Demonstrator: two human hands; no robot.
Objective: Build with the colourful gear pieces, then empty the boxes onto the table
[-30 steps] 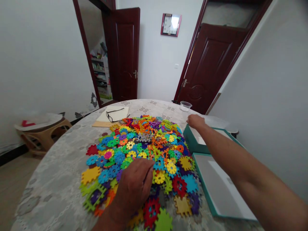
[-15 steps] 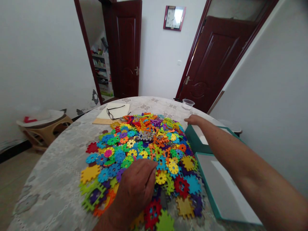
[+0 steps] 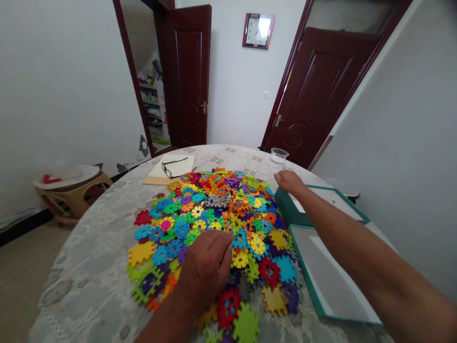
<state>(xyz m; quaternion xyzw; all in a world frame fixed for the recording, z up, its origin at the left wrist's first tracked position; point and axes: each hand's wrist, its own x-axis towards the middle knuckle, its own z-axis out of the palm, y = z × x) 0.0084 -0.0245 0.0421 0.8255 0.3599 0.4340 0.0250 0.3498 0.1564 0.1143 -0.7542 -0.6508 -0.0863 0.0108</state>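
A wide heap of coloured plastic gear pieces (image 3: pixel 217 209) covers the middle of a round table (image 3: pixel 89 286) with a pale lace cloth. My left hand (image 3: pixel 206 267) lies palm down on the near part of the heap, fingers curled over the pieces; whether it grips one is hidden. My right hand (image 3: pixel 290 181) reaches to the far right edge of the heap, at the corner of a teal box (image 3: pixel 285 209), fingers curled. Beside it on the right lies the teal-rimmed box lid (image 3: pixel 332 281).
Black glasses (image 3: pixel 174 165) rest on a pale notebook (image 3: pixel 160 178) at the table's far side. A small clear bowl (image 3: pixel 279 154) stands far right. A low wooden stool (image 3: pixel 71 190) is on the floor at left. Two dark red doors and a wall clock are behind.
The view shifted slightly. My right hand stays at the box's far corner, and my left hand stays on the near pieces, fingers a little more curled.
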